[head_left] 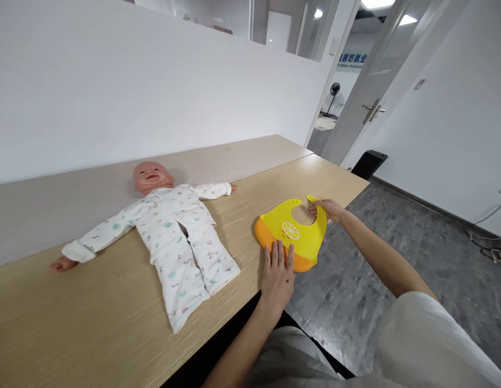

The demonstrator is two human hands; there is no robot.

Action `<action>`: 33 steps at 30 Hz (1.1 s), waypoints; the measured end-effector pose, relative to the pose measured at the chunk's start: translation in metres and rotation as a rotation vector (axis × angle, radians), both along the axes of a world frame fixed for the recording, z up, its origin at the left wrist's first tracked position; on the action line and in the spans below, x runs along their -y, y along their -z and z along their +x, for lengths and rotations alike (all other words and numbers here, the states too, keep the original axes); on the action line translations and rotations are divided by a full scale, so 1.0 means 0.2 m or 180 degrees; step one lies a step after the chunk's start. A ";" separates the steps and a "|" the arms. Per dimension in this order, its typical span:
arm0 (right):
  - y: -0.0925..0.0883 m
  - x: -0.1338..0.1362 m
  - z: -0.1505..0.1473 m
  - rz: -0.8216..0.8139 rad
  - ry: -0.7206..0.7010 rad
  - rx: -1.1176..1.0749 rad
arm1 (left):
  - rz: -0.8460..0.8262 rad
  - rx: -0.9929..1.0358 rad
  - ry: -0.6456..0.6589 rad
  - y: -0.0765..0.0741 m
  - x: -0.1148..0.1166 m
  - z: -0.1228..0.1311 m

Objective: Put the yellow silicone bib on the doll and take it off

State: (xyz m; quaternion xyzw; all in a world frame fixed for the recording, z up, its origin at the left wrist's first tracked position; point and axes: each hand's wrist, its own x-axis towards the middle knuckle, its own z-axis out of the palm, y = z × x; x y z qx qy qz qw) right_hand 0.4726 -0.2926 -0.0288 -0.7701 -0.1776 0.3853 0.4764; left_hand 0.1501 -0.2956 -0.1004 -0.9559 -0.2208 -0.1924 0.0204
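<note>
A yellow baby bib [303,229] with an orange catch pocket and a white citrus print lies at the table's right front corner, partly past the edge. My right hand [329,209] is closed on one neck strap of the bib. With fingers stretched out, my left hand [278,275] rests on the orange pocket. To the left, a baby doll [153,178] lies on its back, arms spread, in a white printed top and trousers [180,237].
The wooden table [92,318] has a second panel [250,153] behind it, along a white wall. At the right stand a door [367,97] and a dark object [367,163] near the table's end. Cables [495,250] lie on the grey floor.
</note>
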 end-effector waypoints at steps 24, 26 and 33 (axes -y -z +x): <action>-0.04 -0.37 -0.01 -0.1331 -0.0973 0.2141 | -0.0015 0.0022 0.0088 0.01 0.01 0.00; -0.05 -0.37 -0.02 -0.1316 -0.0985 0.2159 | -0.0046 0.0040 0.0086 0.00 0.01 -0.01; -0.22 -0.34 -0.10 -0.0795 -0.1133 0.2291 | -0.0558 0.0297 0.0408 -0.01 0.00 -0.05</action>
